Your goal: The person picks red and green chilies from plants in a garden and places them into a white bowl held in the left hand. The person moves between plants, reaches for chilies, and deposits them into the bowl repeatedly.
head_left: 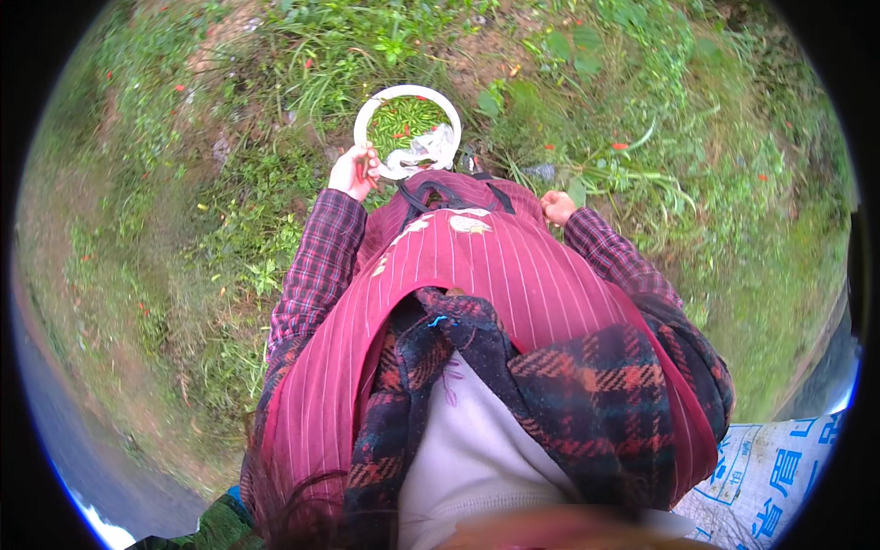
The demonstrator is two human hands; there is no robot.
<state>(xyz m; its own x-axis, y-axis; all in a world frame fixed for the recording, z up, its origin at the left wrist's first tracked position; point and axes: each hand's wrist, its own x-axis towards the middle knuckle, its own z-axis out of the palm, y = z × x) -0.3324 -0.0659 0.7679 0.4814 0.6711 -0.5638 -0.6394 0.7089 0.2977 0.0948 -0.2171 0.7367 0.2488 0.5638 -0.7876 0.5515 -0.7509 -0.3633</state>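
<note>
My left hand [355, 171] is at the near left edge of a round white basin [365, 113], with its fingers curled around what looks like red chili peppers [364, 177]. Many green chili peppers [405, 113] and a few red ones fill the basin, and a crumpled clear plastic bag [432, 146] lies on them at the near right. Beside the right side of the striped red apron [481, 254] is my right hand [557, 207], its fingers curled. Its fingertips are partly hidden, so whether it holds anything does not show.
Grass and weeds [254, 151] surround the basin, with bare soil [467, 65] behind it. Scattered red peppers [619, 146] lie among the plants. A white woven sack [763, 474] with blue writing is at the lower right, and a green item [223, 526] at the lower left.
</note>
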